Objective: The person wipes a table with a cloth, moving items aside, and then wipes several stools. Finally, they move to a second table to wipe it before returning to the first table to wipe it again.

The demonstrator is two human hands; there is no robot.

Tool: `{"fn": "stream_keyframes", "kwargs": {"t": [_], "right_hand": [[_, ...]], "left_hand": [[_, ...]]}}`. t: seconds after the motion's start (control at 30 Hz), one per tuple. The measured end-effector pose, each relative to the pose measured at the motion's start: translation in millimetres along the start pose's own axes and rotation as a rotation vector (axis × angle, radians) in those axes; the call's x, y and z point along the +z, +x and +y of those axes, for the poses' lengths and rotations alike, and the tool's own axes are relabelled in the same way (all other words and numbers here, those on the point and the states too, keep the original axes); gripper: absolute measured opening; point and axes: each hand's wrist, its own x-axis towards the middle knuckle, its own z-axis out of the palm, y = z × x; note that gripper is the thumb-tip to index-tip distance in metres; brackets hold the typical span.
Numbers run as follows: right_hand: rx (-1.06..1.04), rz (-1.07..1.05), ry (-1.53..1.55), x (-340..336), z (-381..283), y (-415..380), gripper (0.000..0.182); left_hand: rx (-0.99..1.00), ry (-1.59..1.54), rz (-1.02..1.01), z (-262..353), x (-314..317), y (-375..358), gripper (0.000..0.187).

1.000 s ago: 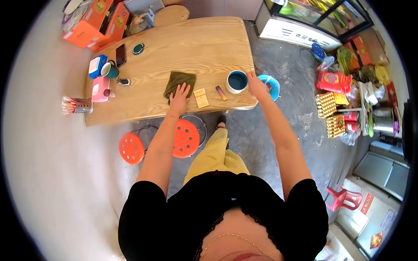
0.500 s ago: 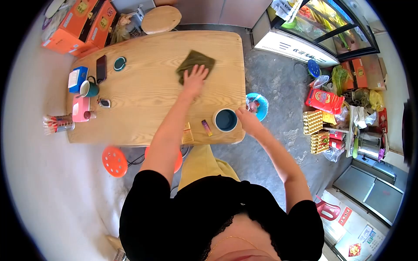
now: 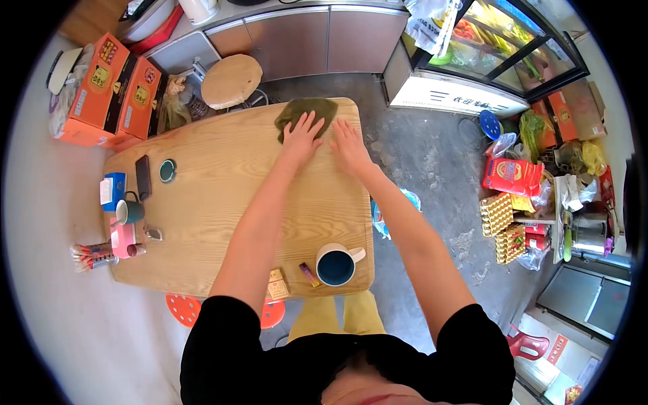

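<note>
My left hand [image 3: 302,140] lies with fingers spread on a dark green cloth [image 3: 312,108] at the far edge of the wooden table [image 3: 223,196]. Just right of the cloth, my right hand [image 3: 348,146] rests flat on the tabletop, fingers apart. A white mug with a dark inside [image 3: 335,267] stands near the table's front right corner, its handle pointing right. Beside it lie a small purple and yellow item [image 3: 309,275] and a yellowish box [image 3: 277,284].
On the table's left are a phone [image 3: 143,177], a round green lid [image 3: 167,170], a teal mug [image 3: 129,211] and a pink box [image 3: 123,237]. A wooden stool [image 3: 231,81] stands beyond the table. A blue-lined bin [image 3: 378,220] is on the right.
The cloth and my left hand have moved to the table's far edge. My right hand has left the white mug and now lies near the cloth. The mug's handle now shows. The view has shifted.
</note>
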Motion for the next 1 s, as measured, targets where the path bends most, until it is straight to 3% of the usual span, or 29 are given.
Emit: {"fn": "stream_keyframes", "kwargs": {"t": [0.1,0.17,0.23,0.27,0.33,0.47,0.63,0.73,0.93,1.0], "right_hand": [[0.026,-0.117,-0.007,19.2,-6.7,-24.6,0.049],[0.375,-0.318,0.280,10.7,-29.5,-43.3,0.047],[0.584,-0.308,0.432,-33.8,-77.2,-50.9,0.048],[0.586,-0.288,0.424,-20.7,-79.0,-62.6,0.048],[-0.212,-0.204,0.206,18.3,-68.7,-77.2,0.052],[-0.165,-0.110,0.135,11.5,-48.8,-31.2,0.054],[0.093,0.023,0.027,32.1,-6.9,19.5,0.056],[0.039,-0.110,-0.045,20.4,6.8,-12.2,0.059],[0.091,-0.209,0.007,-8.8,-11.8,-123.4,0.067],[0.089,-0.400,0.045,-20.4,-20.8,-147.9,0.068]], "left_hand": [[0.091,-0.079,0.011,12.6,-14.9,-75.7,0.056],[0.123,-0.115,-0.069,22.6,-12.3,-129.5,0.055],[0.137,-0.169,-0.145,40.6,-25.4,-166.6,0.054],[0.155,-0.166,-0.135,40.3,-22.9,-169.6,0.054],[0.162,-0.113,-0.243,29.3,-15.1,-166.3,0.054],[0.188,-0.185,-0.176,5.6,-25.0,-103.9,0.043],[0.230,-0.136,-0.166,4.9,-15.1,-12.3,0.046],[0.255,-0.151,-0.189,25.8,-12.2,-25.9,0.049],[0.520,-0.095,-0.349,47.7,10.8,-97.3,0.055],[0.592,-0.064,-0.406,50.4,4.0,-115.2,0.057]]}}
